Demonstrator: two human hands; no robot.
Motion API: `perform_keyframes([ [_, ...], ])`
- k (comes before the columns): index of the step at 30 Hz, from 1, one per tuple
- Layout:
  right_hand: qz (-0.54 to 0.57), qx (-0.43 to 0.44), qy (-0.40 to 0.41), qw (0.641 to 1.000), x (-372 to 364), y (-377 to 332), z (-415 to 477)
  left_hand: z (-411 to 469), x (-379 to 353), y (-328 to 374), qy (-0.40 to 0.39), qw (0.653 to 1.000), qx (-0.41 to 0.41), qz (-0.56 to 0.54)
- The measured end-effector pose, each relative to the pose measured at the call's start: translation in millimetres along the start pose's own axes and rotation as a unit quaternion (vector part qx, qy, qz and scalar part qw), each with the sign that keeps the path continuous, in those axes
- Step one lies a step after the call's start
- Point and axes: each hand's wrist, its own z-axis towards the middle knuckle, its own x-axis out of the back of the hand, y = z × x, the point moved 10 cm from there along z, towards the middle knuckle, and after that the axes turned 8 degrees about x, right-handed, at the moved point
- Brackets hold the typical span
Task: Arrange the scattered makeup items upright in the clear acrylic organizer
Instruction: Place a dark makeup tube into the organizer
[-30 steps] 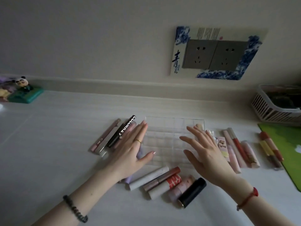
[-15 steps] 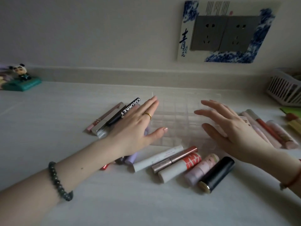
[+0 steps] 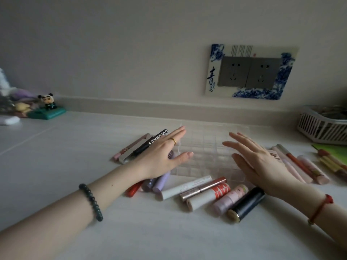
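Observation:
A clear acrylic organizer [image 3: 206,147] with a grid of small cells stands in the middle of the white table. My left hand [image 3: 161,156] lies against its left side with straight fingers. My right hand [image 3: 257,158] is spread flat at its right side. Neither hand holds anything. Makeup tubes lie flat all around: a black pen [image 3: 150,144] and pink sticks at the left, purple tubes [image 3: 159,182], a white tube [image 3: 185,186], a red-patterned tube [image 3: 208,196], a pink tube [image 3: 231,197] and a black lipstick [image 3: 246,203] in front. More pink tubes [image 3: 308,166] lie at the right.
A white slatted basket [image 3: 319,126] sits at the back right. A green mat [image 3: 334,151] with red and yellow sticks lies below it. A panda figure on a green base [image 3: 47,107] stands at the back left. Wall sockets [image 3: 249,74] are behind.
The view has tilted up and drawn back a little. Both hands stay spread on either side of the organizer, with no item picked up.

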Motion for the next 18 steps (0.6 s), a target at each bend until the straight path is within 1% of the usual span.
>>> perform_keyframes([
  [2,-0.008,0.004,0.002,1.0,-1,0,0,4,16,-3,0.036,0.999,0.006,-0.027],
  [4,-0.003,0.001,0.003,1.0,-2,2,-1,9,38,-15,0.102,0.994,0.022,-0.031],
  [5,0.003,-0.001,0.004,1.0,-3,3,-1,10,49,-25,0.127,0.991,0.04,-0.021],
  [7,0.008,-0.001,0.007,1.0,-3,4,-1,12,62,-49,0.147,0.985,0.088,0.026],
  [9,0.009,0.0,0.008,1.0,-3,5,0,10,69,-71,0.135,0.979,0.135,0.073],
  [11,0.008,0.0,0.01,1.0,-3,5,0,7,70,-82,0.113,0.975,0.164,0.1],
  [13,0.004,0.002,0.008,1.0,-3,3,-1,7,67,-84,0.096,0.973,0.17,0.123],
  [18,0.01,-0.003,0.007,1.0,-4,5,-1,7,62,-80,0.101,0.97,0.16,0.154],
])
